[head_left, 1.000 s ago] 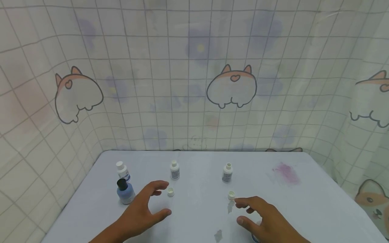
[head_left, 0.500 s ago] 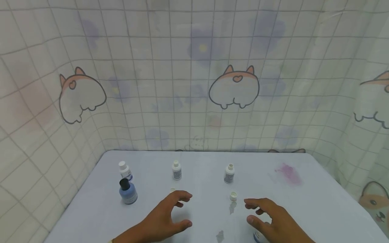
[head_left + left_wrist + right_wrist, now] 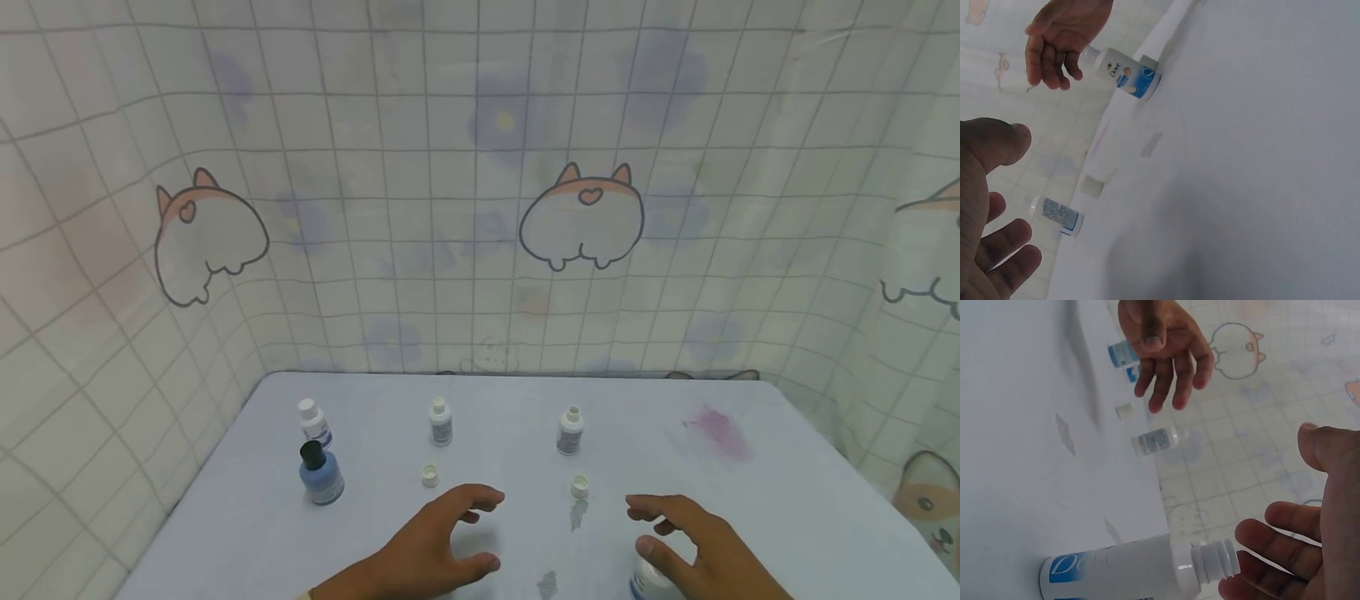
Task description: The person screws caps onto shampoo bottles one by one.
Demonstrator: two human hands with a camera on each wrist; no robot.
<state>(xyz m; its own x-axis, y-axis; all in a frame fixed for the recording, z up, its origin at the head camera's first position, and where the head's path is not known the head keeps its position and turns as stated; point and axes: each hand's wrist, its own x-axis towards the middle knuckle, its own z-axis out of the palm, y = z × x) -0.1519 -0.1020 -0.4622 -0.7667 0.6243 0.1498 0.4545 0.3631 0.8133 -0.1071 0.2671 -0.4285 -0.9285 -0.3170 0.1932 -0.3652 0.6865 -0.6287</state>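
A gridded fabric backdrop printed with corgis [image 3: 420,292] hung beyond both hands and to either side of them. The white desk [image 3: 502,450] extended beneath the hands. The left hand [image 3: 423,546] was poised over the desk, thumb and bent fingers parted widely, with nothing in its grasp. The right hand [image 3: 708,542], similarly spread and likewise free of any object, was held about level with the neck of the Dove bottle [image 3: 1122,569]; whether its fingers touched the bottle could not be told. That bottle stood upright and uncapped, nearest the right hand. The blue bottle with a black cap [image 3: 322,483] stood beyond the left hand, to its left, with the white-capped bottle [image 3: 317,427] just behind. Two small uncapped white bottles followed: the first small bottle [image 3: 441,427] straight beyond the left hand, the second small bottle [image 3: 570,435] beyond the right hand and to its left. Between each small bottle and the nearer hand lay a white cap, the left cap [image 3: 430,476] and the right cap [image 3: 579,487].
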